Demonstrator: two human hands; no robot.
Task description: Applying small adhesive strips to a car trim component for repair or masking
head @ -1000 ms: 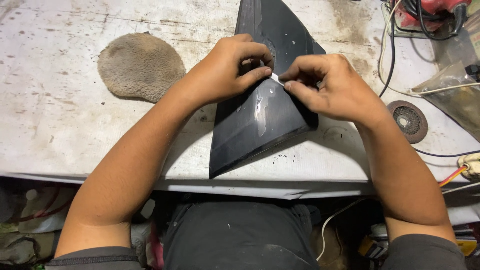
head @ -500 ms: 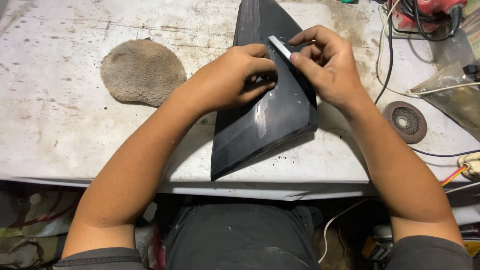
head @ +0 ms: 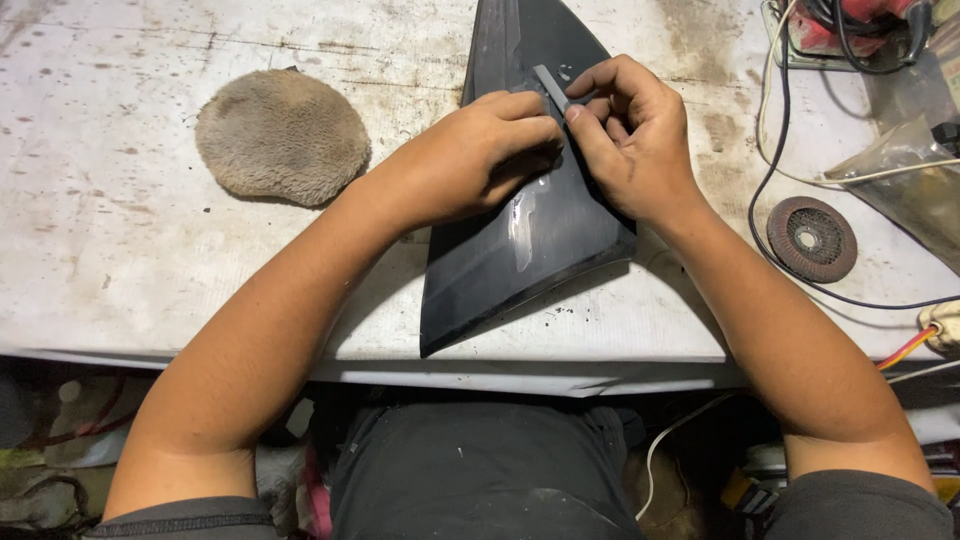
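A: How does the grip stand?

B: The right hand (head: 632, 150) has its fingertips pinched together on a small grey strip (head: 552, 88), which looks like a folded bit of abrasive paper, though it is too small to be sure. The strip lies flat against the dark triangular panel (head: 540, 235). The left hand (head: 478, 158) is curled, its fingers closed and pressing down on the panel just beside the strip, touching the right hand's fingers.

A: And the panel itself?

B: It lies on the stained white worktable (head: 120, 260), narrow tip pointing away from the person, broad end near the table's front edge. A wet-looking sheen shows on its face below the hands.

A: Which step would that be?

B: By the look of it, hand rubbing or smoothing of the panel's upper part, with one hand steadying and the other working the strip.

A: What does the next move call for?

B: Probably even pressure with the strip kept flat, and the left hand holding the panel firm so that it does not slide on the table.

A: Anything else about?

B: A round fluffy buffing pad (head: 282, 135) lies well to the left, a grinding disc (head: 811, 238) to the right, with black cables (head: 770, 190) running past it.
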